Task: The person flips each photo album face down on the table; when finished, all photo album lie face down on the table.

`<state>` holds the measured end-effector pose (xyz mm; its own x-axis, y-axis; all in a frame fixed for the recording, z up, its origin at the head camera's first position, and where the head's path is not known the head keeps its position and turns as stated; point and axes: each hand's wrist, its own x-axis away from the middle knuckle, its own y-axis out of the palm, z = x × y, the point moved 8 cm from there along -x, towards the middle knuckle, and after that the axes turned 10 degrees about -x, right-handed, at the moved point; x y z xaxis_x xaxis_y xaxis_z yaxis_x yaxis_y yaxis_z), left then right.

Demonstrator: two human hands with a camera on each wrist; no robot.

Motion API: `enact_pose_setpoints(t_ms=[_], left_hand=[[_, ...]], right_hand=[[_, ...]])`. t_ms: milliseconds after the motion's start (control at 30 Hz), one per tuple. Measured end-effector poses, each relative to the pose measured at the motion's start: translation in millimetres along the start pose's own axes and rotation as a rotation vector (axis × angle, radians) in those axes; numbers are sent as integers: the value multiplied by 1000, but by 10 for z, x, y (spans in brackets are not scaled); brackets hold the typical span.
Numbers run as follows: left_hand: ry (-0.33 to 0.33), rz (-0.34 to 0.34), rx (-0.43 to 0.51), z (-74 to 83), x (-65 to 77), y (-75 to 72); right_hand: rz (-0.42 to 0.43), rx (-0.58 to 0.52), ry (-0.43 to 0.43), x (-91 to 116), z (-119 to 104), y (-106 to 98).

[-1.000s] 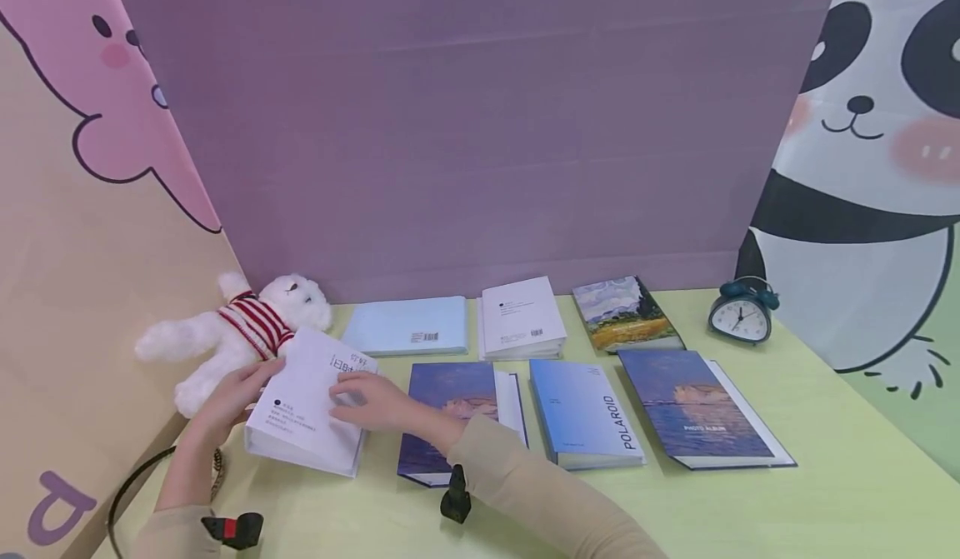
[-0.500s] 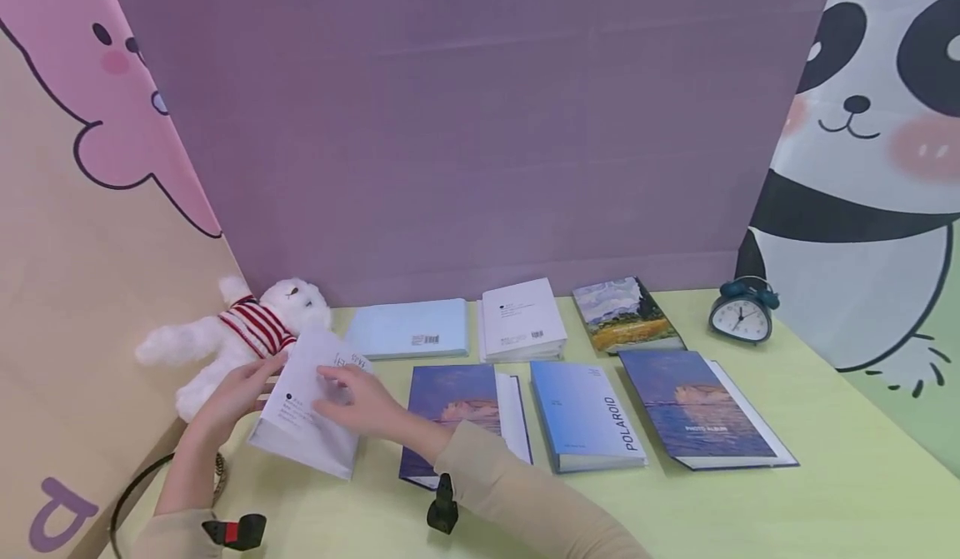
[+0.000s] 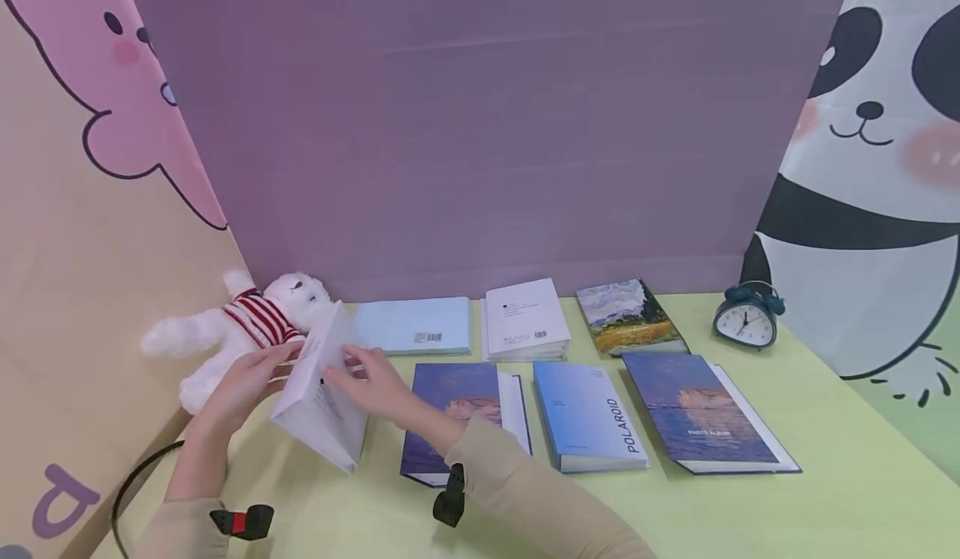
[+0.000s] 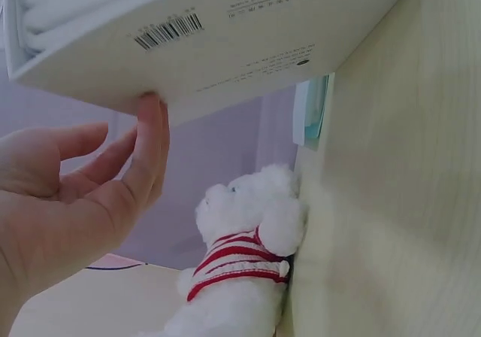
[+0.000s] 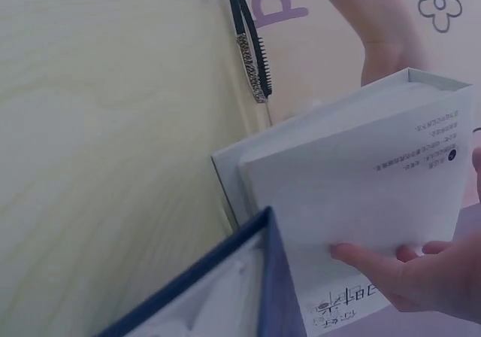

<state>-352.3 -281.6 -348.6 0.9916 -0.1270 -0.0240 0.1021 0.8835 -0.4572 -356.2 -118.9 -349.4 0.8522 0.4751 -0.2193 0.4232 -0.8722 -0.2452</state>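
A thick white photo album (image 3: 330, 384) stands tilted on its edge at the table's left, between my hands. My left hand (image 3: 251, 376) is at its left side; in the left wrist view, that hand's fingertips (image 4: 152, 100) touch the cover near the barcode, thumb apart from it. My right hand (image 3: 378, 384) rests its fingertips on the facing cover; the right wrist view shows its extended fingers (image 5: 368, 262) against the white album (image 5: 346, 179), near the dark lettering. A white plush toy (image 3: 258, 317) in a red-striped sweater lies just behind the left hand.
Right of the hands lie a navy album (image 3: 453, 401), a blue Polaroid album (image 3: 588, 417) and another navy album (image 3: 708, 409). Behind are a light blue album (image 3: 412, 326), a white one (image 3: 525, 317), a painting-covered book (image 3: 630, 317) and an alarm clock (image 3: 745, 323). A hairbrush (image 5: 252, 51) lies left.
The white album has turned from leaning back to standing more upright on its edge, its left side now facing the head camera. Both hands have moved slightly with it.
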Motion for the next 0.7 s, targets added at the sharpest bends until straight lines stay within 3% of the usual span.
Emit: enact_pose_setpoints(t_ms=[300, 533, 700], left_hand=[[8, -113, 118, 7, -34, 174], [6, -175, 108, 39, -40, 273], [7, -212, 135, -9, -54, 316]], right_hand=[[56, -151, 84, 10, 55, -95], [119, -121, 54, 23, -16, -209], [100, -86, 12, 31, -59, -240]])
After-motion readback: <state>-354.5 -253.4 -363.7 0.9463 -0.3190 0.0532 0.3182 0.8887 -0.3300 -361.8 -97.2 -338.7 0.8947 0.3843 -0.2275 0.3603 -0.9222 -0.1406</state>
